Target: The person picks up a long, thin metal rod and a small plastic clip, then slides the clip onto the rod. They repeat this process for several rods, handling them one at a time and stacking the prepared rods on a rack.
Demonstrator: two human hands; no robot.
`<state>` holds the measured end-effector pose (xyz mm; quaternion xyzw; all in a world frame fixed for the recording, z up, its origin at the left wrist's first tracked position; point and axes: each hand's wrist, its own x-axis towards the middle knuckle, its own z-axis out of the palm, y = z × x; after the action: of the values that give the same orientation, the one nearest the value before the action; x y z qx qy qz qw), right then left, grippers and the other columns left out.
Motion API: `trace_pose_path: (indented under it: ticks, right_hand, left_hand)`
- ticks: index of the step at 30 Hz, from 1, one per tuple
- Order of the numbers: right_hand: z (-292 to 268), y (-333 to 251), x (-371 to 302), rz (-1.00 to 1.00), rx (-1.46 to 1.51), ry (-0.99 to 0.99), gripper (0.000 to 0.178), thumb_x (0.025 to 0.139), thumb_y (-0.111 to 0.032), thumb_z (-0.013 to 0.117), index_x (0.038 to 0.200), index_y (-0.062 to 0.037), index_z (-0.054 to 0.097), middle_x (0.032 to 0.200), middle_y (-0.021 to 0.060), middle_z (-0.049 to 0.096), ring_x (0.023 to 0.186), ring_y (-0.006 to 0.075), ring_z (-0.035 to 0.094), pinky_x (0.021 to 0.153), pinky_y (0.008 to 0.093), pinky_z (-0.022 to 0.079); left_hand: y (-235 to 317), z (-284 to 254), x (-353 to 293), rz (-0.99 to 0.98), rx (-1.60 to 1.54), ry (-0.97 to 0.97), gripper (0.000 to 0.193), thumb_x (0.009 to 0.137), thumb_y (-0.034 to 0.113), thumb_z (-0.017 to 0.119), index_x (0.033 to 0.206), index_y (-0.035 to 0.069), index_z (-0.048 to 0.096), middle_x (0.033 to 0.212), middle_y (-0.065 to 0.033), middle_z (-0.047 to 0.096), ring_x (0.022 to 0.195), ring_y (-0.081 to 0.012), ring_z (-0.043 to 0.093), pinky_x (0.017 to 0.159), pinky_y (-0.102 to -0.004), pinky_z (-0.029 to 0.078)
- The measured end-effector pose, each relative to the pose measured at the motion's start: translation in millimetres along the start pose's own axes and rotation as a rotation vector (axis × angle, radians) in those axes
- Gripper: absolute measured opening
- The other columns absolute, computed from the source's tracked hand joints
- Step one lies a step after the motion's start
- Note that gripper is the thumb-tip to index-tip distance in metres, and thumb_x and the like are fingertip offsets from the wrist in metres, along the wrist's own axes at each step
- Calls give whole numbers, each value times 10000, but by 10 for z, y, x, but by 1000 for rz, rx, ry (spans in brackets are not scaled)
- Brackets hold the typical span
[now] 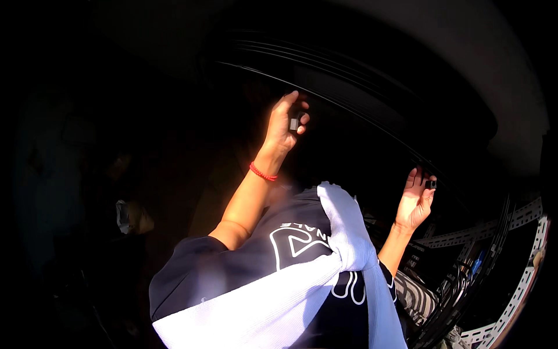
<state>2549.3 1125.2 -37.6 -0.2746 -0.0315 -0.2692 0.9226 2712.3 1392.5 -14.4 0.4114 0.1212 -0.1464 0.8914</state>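
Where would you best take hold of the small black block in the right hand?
Probably by its outer end, coming from the picture's right: the small black block looks boxy, and that end faces away from the palm of the right hand, whose thumb and fingers crowd the rest. It's too dark to make out finer detail.

Your left hand holds a small grey block, partly covered; your right hand holds a small black block near its fingertips.
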Motion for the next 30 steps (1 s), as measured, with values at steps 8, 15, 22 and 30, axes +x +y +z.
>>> trace_pose_path:
  ticks: [8,15,22,30]
  right_hand:
    - [165,30,-69,42,-114,91,262,784,-130,629,1005,-41,520,1264,164,413,1199,282,371,1031,439,289]
    - [151,-9,-153,55,-155,19,235,756,-104,647,961,-44,550,1256,153,424,1203,296,369,1028,445,295]
    - [193,32,-207,37,-171,11,169,769,-74,622,915,-32,549,1248,161,420,1250,338,307,1058,464,235]
    - [200,22,-323,41,-262,61,164,763,-123,645,828,-21,535,1209,171,400,1229,353,336,1032,475,283]
  left_hand:
    - [316,-268,-160,238,190,72,229,830,248,532,936,46,544,723,-15,531,478,-100,475,324,-166,313]
    - [559,-373,-153,322,277,-52,237,862,255,484,916,44,578,723,-4,508,463,-72,435,333,-154,301]
    - [654,-174,-174,191,686,-142,347,861,230,483,1120,9,545,654,-2,504,430,-51,403,321,-145,257]
    - [314,488,-631,-253,963,-730,426,754,117,568,1166,14,535,590,12,487,486,-42,413,427,-166,308]
